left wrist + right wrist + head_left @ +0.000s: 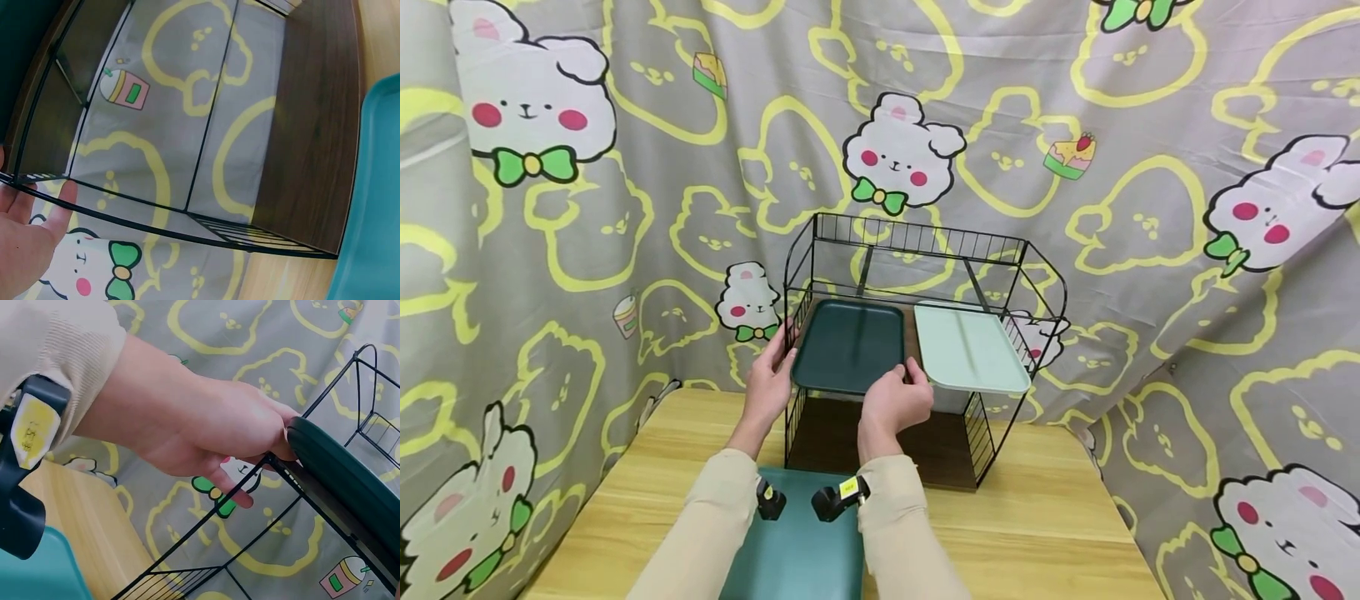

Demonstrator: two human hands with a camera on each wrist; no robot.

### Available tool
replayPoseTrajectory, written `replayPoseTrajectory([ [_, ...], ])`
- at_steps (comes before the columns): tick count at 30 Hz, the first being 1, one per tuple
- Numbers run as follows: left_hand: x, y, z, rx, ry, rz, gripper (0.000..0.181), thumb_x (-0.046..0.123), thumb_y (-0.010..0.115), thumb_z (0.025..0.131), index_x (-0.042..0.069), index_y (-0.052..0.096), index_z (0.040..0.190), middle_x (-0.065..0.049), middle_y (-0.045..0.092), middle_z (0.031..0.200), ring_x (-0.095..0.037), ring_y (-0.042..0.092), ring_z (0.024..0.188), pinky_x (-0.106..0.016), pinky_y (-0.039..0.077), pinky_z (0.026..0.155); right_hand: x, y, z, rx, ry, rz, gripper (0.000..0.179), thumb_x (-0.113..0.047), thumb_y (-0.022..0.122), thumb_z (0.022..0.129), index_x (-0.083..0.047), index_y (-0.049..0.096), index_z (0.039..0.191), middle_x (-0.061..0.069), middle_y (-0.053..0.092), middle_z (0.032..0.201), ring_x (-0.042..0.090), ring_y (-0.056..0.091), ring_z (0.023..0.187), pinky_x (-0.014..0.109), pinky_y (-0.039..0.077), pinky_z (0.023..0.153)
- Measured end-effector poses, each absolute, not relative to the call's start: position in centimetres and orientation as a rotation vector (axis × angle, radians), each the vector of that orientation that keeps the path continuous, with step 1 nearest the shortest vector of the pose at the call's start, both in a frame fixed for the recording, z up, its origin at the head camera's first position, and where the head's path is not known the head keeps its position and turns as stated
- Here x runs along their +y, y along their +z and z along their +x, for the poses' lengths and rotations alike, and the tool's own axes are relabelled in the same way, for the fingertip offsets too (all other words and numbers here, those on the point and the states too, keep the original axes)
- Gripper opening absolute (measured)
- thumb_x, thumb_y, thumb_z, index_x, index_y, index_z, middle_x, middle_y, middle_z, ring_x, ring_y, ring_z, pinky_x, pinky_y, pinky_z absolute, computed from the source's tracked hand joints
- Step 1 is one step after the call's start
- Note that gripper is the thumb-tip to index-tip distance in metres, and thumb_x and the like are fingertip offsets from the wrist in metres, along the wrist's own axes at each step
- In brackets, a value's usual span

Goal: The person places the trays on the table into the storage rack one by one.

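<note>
A dark green tray (850, 346) lies on the upper shelf of a black wire rack (917, 250), beside a pale mint tray (972, 346). My left hand (769, 392) holds the dark tray's left front corner at the rack's post, with some fingers outside the wire side. In the left wrist view those fingers (60, 212) reach along the wires. The right wrist view also shows my left hand (219, 419) against the edge of the dark tray (340, 462). At the dark tray's right front edge, my right hand (895, 404) pinches the rim with thumb and fingers; its contact is partly hidden.
A teal tray (801, 542) lies on the wooden table (1037, 508) under my forearms, in front of the rack. The rack's lower brown board (936, 450) sits on the table. A patterned curtain (1000, 108) hangs close behind and on both sides.
</note>
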State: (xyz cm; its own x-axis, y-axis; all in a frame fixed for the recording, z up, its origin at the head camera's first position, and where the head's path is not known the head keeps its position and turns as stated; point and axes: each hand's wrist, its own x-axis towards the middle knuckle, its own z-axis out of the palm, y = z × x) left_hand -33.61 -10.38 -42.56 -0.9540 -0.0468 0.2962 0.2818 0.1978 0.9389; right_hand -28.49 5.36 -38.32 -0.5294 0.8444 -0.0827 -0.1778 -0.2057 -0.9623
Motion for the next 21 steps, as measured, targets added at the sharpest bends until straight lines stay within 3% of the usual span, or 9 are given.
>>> replayPoseTrajectory([
  [5,-10.31,-42.43,-33.65,-2.212,-1.846,-0.203,0.056,0.023,0.046,0.115,0.035,0.032,0.167,0.001,0.045,0.168,-0.023,0.039,0.159,-0.046,0.033,0.13,5.47,-38.45,-28.88,-1.413,1.763,-0.802,0.029,0.0,0.067,0.099,-0.003,0.078,0.125,0.019,0.069,0.131,0.039,0.056,0.134,0.049,0.055,0.11],
  [7,-10.28,-42.39,-33.63,-2.214,-1.848,-0.201,0.056,0.023,0.046,0.115,0.036,0.032,0.167,0.002,0.044,0.169,-0.022,0.039,0.159,-0.044,0.039,0.126,5.6,-38.51,-28.96,-1.466,1.719,-0.78,0.029,0.0,0.065,0.099,-0.003,0.079,0.125,0.019,0.07,0.131,0.04,0.056,0.134,0.05,0.053,0.112],
  [9,-10.26,-42.37,-33.65,-2.217,-1.845,-0.202,0.056,0.023,0.046,0.115,0.036,0.032,0.167,0.002,0.044,0.169,-0.021,0.039,0.158,-0.04,0.044,0.117,5.73,-38.57,-29.01,-1.532,1.669,-0.748,0.031,0.0,0.063,0.099,-0.003,0.078,0.127,0.019,0.07,0.132,0.041,0.055,0.136,0.052,0.047,0.118],
  [13,-10.22,-42.36,-33.62,-2.23,-1.833,-0.186,0.055,0.023,0.046,0.115,0.037,0.032,0.167,0.002,0.044,0.169,-0.021,0.04,0.158,-0.032,0.044,0.101,5.92,-38.79,-29.05,-1.649,1.565,-0.672,0.036,0.003,0.058,0.098,0.001,0.075,0.13,0.021,0.071,0.134,0.044,0.052,0.141,0.055,0.029,0.13],
  [21,-10.31,-42.31,-33.37,-2.243,-1.852,-0.177,0.055,0.027,0.045,0.115,0.041,0.03,0.166,0.005,0.041,0.17,-0.021,0.051,0.146,-0.018,0.046,0.08,5.69,-38.7,-29.38,-1.659,1.499,-0.651,0.037,0.004,0.054,0.099,0.002,0.076,0.128,0.02,0.072,0.132,0.042,0.054,0.132,0.053,0.047,0.113],
])
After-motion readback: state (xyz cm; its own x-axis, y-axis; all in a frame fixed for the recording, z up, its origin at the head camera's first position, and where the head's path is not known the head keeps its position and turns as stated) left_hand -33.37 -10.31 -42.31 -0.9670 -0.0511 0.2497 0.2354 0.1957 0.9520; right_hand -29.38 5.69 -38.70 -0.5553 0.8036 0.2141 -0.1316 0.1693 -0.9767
